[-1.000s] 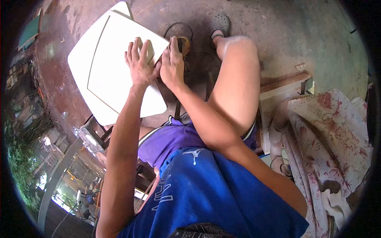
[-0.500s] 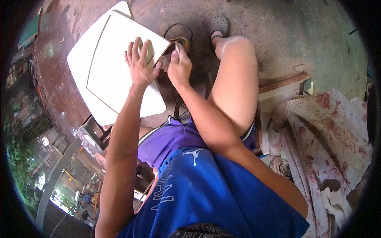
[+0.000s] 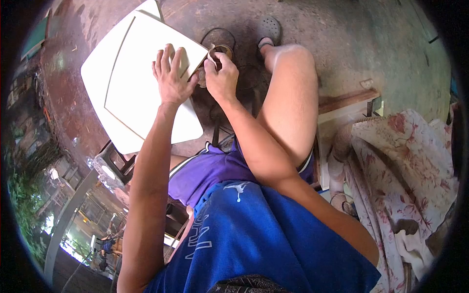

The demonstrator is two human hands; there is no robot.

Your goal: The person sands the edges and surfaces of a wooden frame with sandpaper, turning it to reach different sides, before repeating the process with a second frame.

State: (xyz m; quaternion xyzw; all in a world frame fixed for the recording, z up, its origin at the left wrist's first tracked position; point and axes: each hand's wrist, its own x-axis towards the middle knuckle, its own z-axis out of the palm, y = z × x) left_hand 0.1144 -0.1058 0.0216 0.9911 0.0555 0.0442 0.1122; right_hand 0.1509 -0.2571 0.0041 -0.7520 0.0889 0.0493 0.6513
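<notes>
My left hand (image 3: pixel 173 82) lies flat with fingers spread on a white board (image 3: pixel 139 68) with a thin brown edge. That board rests on a larger white panel (image 3: pixel 189 124) with rounded corners. Just right of the board's corner, my right hand (image 3: pixel 223 79) is closed, thumb and fingers pinching a small curled piece of sandpaper (image 3: pixel 211 53). The sandpaper stands close to the board's edge; whether it touches cannot be made out. Part of it is hidden by the fingers.
Beyond my right hand, a round yellowish object (image 3: pixel 225 50) with a dark loop sits on the concrete floor (image 3: pixel 337 44). A dark stool (image 3: pixel 115 161) shows below the panel. At right are a wooden piece (image 3: pixel 349 100), a hose (image 3: pixel 337 166) and a floral cloth (image 3: pixel 405 146).
My right hand has turned and its fingers have bent in, so the sandpaper now shows curled. My left hand stays flat on the board, which appears shifted slightly left.
</notes>
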